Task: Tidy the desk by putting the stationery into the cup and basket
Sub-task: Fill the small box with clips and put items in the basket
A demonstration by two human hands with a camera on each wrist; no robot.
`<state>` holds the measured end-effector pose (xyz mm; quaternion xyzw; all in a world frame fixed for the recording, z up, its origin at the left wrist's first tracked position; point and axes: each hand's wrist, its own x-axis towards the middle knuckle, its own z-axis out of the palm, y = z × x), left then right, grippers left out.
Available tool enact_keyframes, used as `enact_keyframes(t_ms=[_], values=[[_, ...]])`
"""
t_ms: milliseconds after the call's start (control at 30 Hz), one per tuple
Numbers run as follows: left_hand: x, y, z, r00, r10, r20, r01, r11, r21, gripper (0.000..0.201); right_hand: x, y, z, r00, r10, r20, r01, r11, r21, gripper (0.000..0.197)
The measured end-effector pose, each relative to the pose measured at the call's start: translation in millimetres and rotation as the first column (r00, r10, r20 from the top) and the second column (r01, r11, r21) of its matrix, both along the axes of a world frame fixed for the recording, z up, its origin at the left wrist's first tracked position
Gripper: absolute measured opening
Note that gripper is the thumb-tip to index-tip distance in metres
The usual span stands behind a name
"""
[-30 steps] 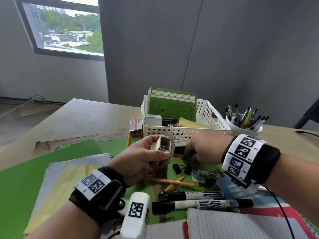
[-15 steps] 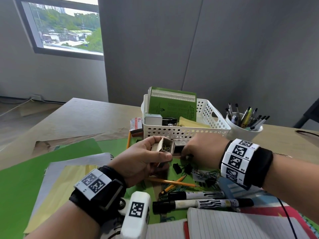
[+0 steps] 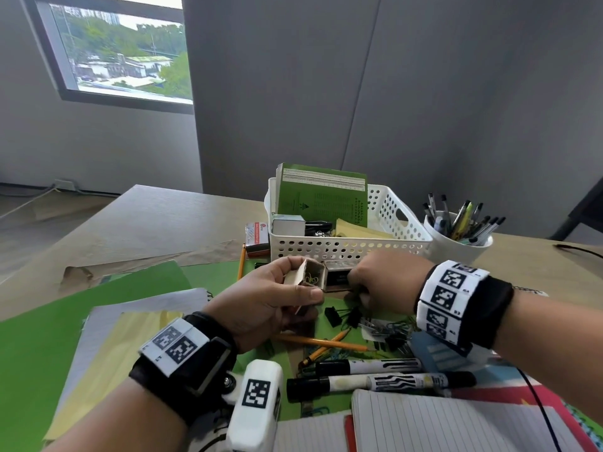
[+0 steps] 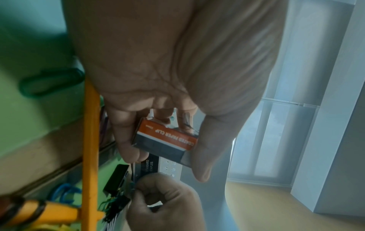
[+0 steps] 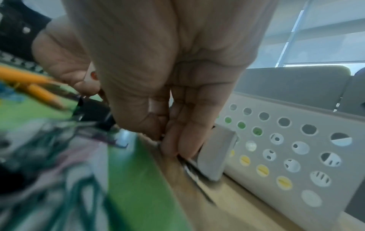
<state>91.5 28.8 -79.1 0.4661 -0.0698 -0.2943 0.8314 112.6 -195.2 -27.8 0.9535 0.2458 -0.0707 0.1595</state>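
My left hand [image 3: 303, 283] grips a small open paper clip box [image 3: 313, 276] above the green mat, its open end up with clips showing inside. The left wrist view shows its orange label [image 4: 166, 139]. My right hand [image 3: 355, 288] is down at the desk just right of it, in front of a grey staples box [image 3: 337, 275]. Its thumb and fingers [image 5: 169, 145] pinch what looks like a thin paper clip [image 4: 132, 185]. The white perforated basket [image 3: 346, 247] stands right behind, holding a green booklet. The white cup [image 3: 456, 252] with several pens is at its right.
Black binder clips [image 3: 332, 316] and loose paper clips lie under my right wrist. Two orange pencils [image 3: 326, 344], two black-capped markers [image 3: 368, 367] and an open lined notebook [image 3: 440, 425] lie nearer me. Green folders and papers [image 3: 39, 347] cover the left.
My right hand has edged a little left and down to the desk beside the staples box. The left hand has tilted the clip box slightly and otherwise stayed put.
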Motion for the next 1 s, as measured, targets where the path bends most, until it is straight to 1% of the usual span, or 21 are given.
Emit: enact_keyframes(t_ms=[33, 100, 167, 233, 300, 333, 400, 467, 533, 600, 633, 667, 700, 733, 767, 833, 867, 900, 967, 1000], values=[[0, 1, 0, 1.0, -0.003, 0.002, 0.003, 1.0, 0.003, 0.06, 0, -2, 8, 1.0, -0.013, -0.011, 0.014, 0.999, 0.045, 0.013], [1, 1, -1, 1.0, -0.009, 0.003, 0.009, 1.0, 0.009, 0.058, 1, -4, 26, 1.0, -0.019, -0.003, 0.019, 0.982, 0.185, 0.006], [1, 1, -2, 1.0, -0.006, 0.001, 0.006, 1.0, 0.019, 0.057, -1, -2, 42, 0.997, 0.04, 0.073, -0.062, 0.939, 0.337, 0.009], [2, 0, -3, 1.0, 0.0, 0.003, 0.0, 0.999, 0.034, 0.058, -6, 7, 49, 0.978, 0.136, 0.16, -0.195, 0.875, 0.444, 0.011], [2, -1, -3, 1.0, 0.002, 0.014, -0.003, 0.998, 0.062, 0.061, -11, 18, 49, 0.957, 0.213, 0.198, -0.283, 0.838, 0.466, 0.008], [2, -1, -4, 1.0, 0.002, 0.018, -0.003, 0.997, 0.071, 0.062, -12, 22, 47, 0.952, 0.232, 0.198, -0.299, 0.834, 0.463, 0.007], [2, -1, -4, 1.0, 0.0, 0.025, -0.002, 0.997, 0.078, 0.063, -12, 28, 41, 0.959, 0.236, 0.155, -0.281, 0.842, 0.461, 0.009], [2, -1, -5, 1.0, 0.001, 0.029, -0.003, 0.996, 0.087, 0.063, -11, 29, 38, 0.97, 0.217, 0.109, -0.242, 0.836, 0.493, 0.016], [3, 0, -5, 1.0, 0.0, 0.028, -0.002, 0.995, 0.098, 0.063, -10, 23, 41, 0.976, 0.184, 0.113, -0.215, 0.806, 0.552, 0.022], [3, 0, -5, 1.0, -0.004, 0.019, 0.003, 0.995, 0.096, 0.064, -10, 13, 46, 0.982, 0.134, 0.131, -0.185, 0.787, 0.588, 0.019], [3, 0, -5, 1.0, -0.006, 0.014, 0.005, 0.996, 0.089, 0.065, -11, 7, 48, 0.986, 0.111, 0.124, -0.163, 0.794, 0.586, 0.014], [3, 0, -5, 1.0, -0.008, 0.011, 0.007, 0.997, 0.083, 0.065, -12, 1, 48, 0.991, 0.092, 0.096, -0.13, 0.819, 0.559, 0.01], [3, 0, -5, 1.0, -0.008, 0.008, 0.008, 0.997, 0.079, 0.065, -14, -3, 46, 0.997, 0.067, 0.04, -0.078, 0.861, 0.502, 0.007], [3, 0, -4, 1.0, -0.009, 0.007, 0.008, 0.997, 0.076, 0.066, -16, -5, 43, 0.999, 0.032, -0.037, -0.013, 0.904, 0.427, 0.01], [3, 0, -4, 1.0, -0.009, 0.007, 0.009, 0.997, 0.073, 0.066, -19, -5, 37, 0.993, -0.006, -0.114, 0.045, 0.938, 0.344, 0.019], [2, 0, -3, 1.0, -0.007, 0.009, 0.007, 0.998, 0.066, 0.068, -24, -2, 24, 0.975, -0.045, -0.218, 0.096, 0.969, 0.226, 0.04], [2, -1, -2, 1.0, 0.0, 0.012, -0.001, 0.998, 0.06, 0.068, -25, 1, 19, 0.968, -0.048, -0.248, 0.098, 0.976, 0.194, 0.044], [1, -1, 0, 1.0, 0.011, 0.014, -0.012, 0.999, 0.049, 0.067, -26, 5, 15, 0.965, -0.036, -0.259, 0.08, 0.984, 0.161, 0.043], [1, -1, 1, 0.999, 0.049, 0.022, -0.049, 0.998, 0.029, 0.066, -25, 10, 11, 0.973, 0.002, -0.23, 0.023, 0.994, 0.107, 0.034], [1, 0, 1, 0.997, 0.07, 0.029, -0.071, 0.997, 0.026, 0.068, -26, 12, 11, 0.978, 0.012, -0.21, 0.011, 0.994, 0.107, 0.031]])
